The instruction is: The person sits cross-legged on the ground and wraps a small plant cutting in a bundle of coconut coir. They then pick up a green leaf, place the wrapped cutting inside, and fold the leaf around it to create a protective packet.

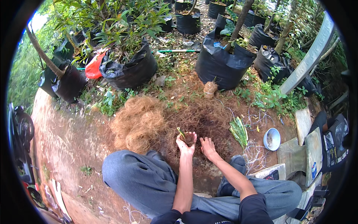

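Note:
My left hand point(186, 144) is cupped palm up around a small plant cutting point(181, 132) with a yellow-edged green leaf. Dark, crumbly material lies in that palm, at the cutting's base. Just to the right, my right hand point(207, 146) reaches down with bent fingers at the dark fibre and soil point(208, 123) on the ground. Whether those fingers pinch anything cannot be seen. A large heap of light brown coconut fibre point(139, 123) lies left of my hands. Variegated snake plant leaves point(239, 131) rest to the right, beside tangled white string point(256, 154).
A small light-blue bowl point(271, 139) stands at the right, near stone slabs point(292, 154). A string-wrapped fibre ball point(209, 89) sits ahead, against a black grow bag point(223, 67). More potted trees line the back. A grey curved post point(307, 58) rises at the right.

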The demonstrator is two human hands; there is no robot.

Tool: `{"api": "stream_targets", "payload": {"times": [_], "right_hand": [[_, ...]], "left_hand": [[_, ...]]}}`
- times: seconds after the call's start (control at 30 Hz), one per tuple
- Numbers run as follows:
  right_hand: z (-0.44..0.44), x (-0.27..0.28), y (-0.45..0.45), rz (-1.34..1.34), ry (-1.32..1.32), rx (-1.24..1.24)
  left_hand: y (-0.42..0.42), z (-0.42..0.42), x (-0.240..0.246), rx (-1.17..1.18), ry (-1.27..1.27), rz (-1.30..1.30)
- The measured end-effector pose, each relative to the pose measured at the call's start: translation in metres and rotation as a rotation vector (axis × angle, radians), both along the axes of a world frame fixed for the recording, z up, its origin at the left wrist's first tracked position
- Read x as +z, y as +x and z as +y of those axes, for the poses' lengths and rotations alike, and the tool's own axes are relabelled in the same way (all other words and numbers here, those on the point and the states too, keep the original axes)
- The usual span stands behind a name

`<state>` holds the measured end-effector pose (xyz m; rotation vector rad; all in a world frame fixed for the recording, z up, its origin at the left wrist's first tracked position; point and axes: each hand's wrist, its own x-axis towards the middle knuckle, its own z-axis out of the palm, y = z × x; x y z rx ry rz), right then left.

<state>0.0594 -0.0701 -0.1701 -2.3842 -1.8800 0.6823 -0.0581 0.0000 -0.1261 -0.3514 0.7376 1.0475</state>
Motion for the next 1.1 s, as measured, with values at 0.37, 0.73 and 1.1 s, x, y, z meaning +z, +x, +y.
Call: {"api": "stream_targets", "payload": {"times": [0.37,0.73,1.1], "right_hand": [[0.033,0.035,0.063,0.385,-0.007,-0.047],[0.047,0.07,0.073,0.213,0.257,-0.04],[0.026,0.001,0.023,0.198,0.307,0.073]], "left_hand": [[-0.005,0.003,0.002,0.169,0.011,0.012],[0.002,0.0,-0.011,0.158,0.029,0.013],[0.003,-0.003,-0.005,0.175,0.049,0.073]]}}
